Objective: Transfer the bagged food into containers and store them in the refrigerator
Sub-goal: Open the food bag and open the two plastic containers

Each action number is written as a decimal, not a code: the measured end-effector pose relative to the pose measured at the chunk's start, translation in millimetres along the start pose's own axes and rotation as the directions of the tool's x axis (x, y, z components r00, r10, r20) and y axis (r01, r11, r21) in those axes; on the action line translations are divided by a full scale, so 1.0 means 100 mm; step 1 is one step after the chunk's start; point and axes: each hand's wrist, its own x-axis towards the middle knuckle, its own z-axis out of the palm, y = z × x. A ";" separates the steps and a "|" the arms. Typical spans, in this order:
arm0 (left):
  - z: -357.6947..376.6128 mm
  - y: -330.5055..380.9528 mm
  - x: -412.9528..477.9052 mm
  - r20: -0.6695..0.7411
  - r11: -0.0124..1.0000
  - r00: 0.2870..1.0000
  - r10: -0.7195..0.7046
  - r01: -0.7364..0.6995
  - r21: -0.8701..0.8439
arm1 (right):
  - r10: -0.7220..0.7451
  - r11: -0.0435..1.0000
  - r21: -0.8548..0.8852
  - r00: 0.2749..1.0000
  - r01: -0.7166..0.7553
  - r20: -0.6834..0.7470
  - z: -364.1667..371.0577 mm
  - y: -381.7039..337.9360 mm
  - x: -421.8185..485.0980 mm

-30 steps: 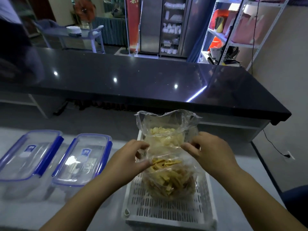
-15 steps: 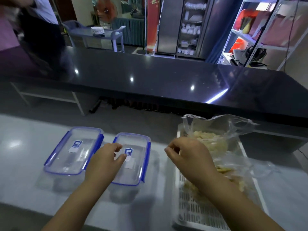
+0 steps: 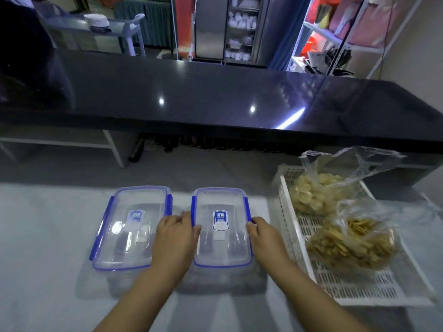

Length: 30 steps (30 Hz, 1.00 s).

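Between left hand and right hand sits the lidded container, each grip clasping a side.

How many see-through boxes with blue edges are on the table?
2. The left box sits with its lid on. The right box is beside it, lid on, held at its sides by the left hand and the right hand. None seems hidden.

You're in a restaurant's service area: a long black counter crosses mid-frame, a steel cabinet of crockery stands top centre, metal shelving upper right, stacked plates upper left.
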 end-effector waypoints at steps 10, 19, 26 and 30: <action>0.08 -0.08 -0.12 -0.004 1.000 1.000 -0.011 0.011 -0.002 | 0.096 0.995 0.044 0.993 -0.093 -0.075 0.07 -0.02 -0.29; 0.04 -0.17 -0.10 0.009 0.996 0.998 -0.060 0.059 0.072 | 0.132 0.990 0.058 0.988 -0.127 -0.079 0.09 0.02 -0.26; -0.05 -0.15 -0.13 -0.099 0.994 0.991 0.086 -0.079 0.074 | 0.091 0.996 0.028 0.993 -0.089 -0.073 -0.03 0.03 -0.25; -0.10 -0.12 -0.17 -0.156 0.994 0.983 0.097 -0.087 0.070 | -0.051 0.994 -0.109 0.978 0.030 -0.203 -0.09 -0.02 -0.25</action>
